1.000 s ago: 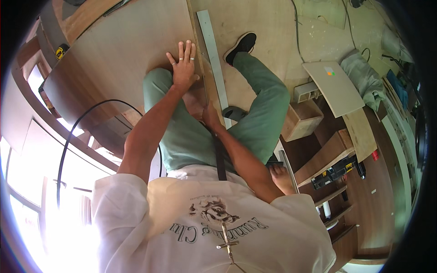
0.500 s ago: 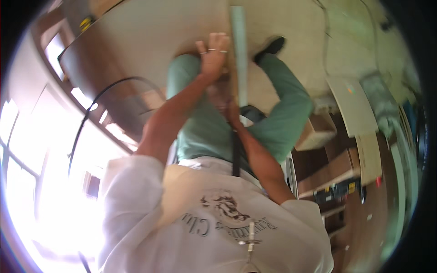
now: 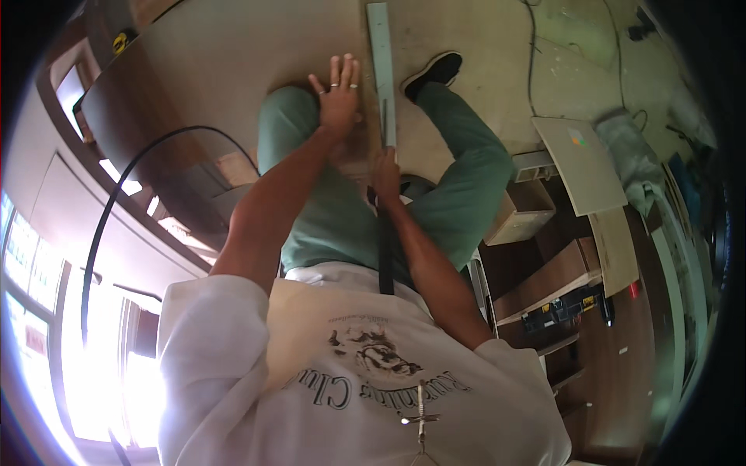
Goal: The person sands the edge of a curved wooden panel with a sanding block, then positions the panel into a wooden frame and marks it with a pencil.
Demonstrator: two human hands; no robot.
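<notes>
The left hand [image 3: 339,107] lies flat, fingers spread, on the board [image 3: 217,78]. The right hand [image 3: 384,177] nears the strip [image 3: 380,43], its grip unclear.

The person wears a loose white T-shirt [image 3: 233,388] with wide short sleeves [image 3: 214,311]. Across the chest are a dark brown animal-head print [image 3: 381,359] and, below it, a curved line of dark-outlined lettering [image 3: 342,398]. A silver-coloured cross pendant [image 3: 422,419] lies over the shirt. The trousers [image 3: 474,182] are plain muted green, the visible shoe [image 3: 435,71] black with a pale sole edge. Light metal rings [image 3: 335,85] circle fingers of the left hand [image 3: 338,111].
</notes>
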